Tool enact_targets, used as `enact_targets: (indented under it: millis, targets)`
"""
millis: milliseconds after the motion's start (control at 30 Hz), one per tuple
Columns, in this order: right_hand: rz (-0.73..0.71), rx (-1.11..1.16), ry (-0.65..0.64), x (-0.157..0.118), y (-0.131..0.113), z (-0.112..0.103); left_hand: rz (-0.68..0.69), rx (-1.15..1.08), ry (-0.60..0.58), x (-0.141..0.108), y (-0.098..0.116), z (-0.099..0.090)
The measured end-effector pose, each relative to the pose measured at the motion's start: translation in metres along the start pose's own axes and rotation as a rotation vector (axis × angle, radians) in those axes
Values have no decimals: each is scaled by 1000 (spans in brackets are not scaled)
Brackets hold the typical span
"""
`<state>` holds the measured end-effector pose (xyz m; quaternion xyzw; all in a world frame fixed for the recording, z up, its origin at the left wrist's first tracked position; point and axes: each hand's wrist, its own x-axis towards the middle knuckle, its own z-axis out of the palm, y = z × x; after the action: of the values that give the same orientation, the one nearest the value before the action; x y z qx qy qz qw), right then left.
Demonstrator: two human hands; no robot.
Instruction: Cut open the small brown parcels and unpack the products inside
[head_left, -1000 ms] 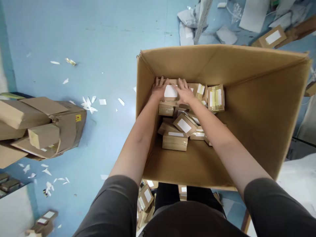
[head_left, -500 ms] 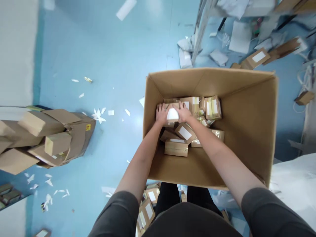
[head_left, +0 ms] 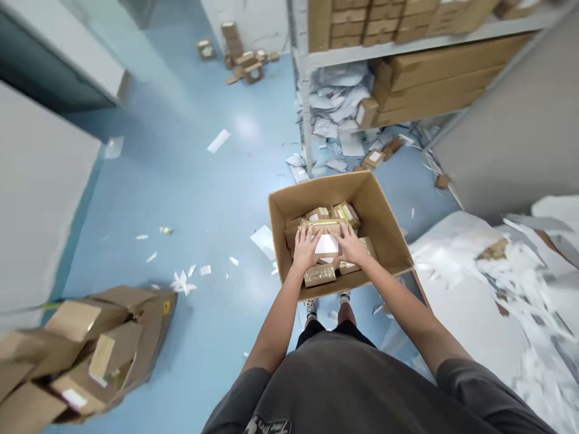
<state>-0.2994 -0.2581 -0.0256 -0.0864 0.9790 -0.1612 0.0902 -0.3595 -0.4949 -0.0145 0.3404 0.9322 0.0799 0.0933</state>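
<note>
Between both hands is a small cardboard box [head_left: 326,244] with a white label, held over the other parcels inside a large open carton [head_left: 294,199]. My left hand [head_left: 306,246] grips its left side, fingers over the top edge. On its right side, my right hand [head_left: 349,244] is closed in the same way. Beneath and around it lie several small taped boxes; one [head_left: 320,275] rests at the carton's near side and another [head_left: 346,212] at the far side. The held box hides part of the pile.
At left stands a carton [head_left: 154,337] heaped with cardboard boxes. A metal shelf [head_left: 312,59] with boxes and white bags rises beyond the large carton. White packing material [head_left: 470,271] is piled at right. Paper scraps [head_left: 182,283] litter the blue floor.
The view has pulled back and up, bringing the shelf into sight. The labelled box has come up from the carton's far left corner toward its middle, between both hands.
</note>
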Motion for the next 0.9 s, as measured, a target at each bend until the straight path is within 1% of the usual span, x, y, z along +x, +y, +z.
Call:
enact_targets:
  millis: [100,200,267,367,433,500,600,667,700,767,833,900]
  targets:
    - [133,-28,117,-66,3,-38,181,22,32,8,48,-35]
    - [284,-37,215,-137,13,-63,377,42,44,19,106,-56]
    - [395,-25,273,-187,21,-72,508,55,37,26,150,-60]
    - [579,15,342,-267,35,-75,701,80,10,35,227,-54]
    - [705,47,376,-324,47,-70,815,98,-27,38,285,-42]
    - [819,84,403,-381,60,-61,912,112,-77,38,348,-25]
    - [967,149,447,-462,82,-39,1046,121,-171,33,440,9]
    - [1052,201,465,-507,96,-20,1120,131,-245,28,493,36]
    - [1092,233,466,-525,103,-8,1145,142,-284,25,516,51]
    - [1165,319,445,-553,116,15,1168,177,-379,19,554,82]
    - [1237,423,398,-571,128,37,1163,225,-492,14,582,111]
    - [1293,526,343,-584,140,55,1154,271,-590,11,603,135]
